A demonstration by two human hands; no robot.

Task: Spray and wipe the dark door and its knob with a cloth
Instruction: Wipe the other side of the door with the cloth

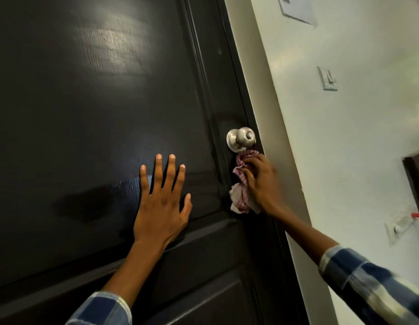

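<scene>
I'm looking at one dark door (86, 102), glossy, with a pale patch of light reflecting high on its upper panel and raised moulding framing that panel; a second recessed panel starts below. A duller smear shows on the panel to the left of my left hand. To the right runs a white wall (344, 137), pale and a bit greenish in this light. On it I count one sheet of paper (297, 7) at the top edge, one light switch (328, 78) further down, and one more white fitting (399, 225) low down with something red sticking out beside it; what it is I can't tell. A dark frame edge (414, 181) shows at the far right.

There is one knob (241, 138), brushed metal, round, on a round plate close to the door's right edge.

My left hand (161, 205) lies flat on the upper panel, fingers straight and spread, holding nothing. My right hand (260, 181) has its fingers curled round one cloth (239, 195), pink-and-white striped and bunched up, pressed to the door stile just below the knob; the cloth's top edge touches the underside of the knob. Both sleeves are blue-and-white check
</scene>
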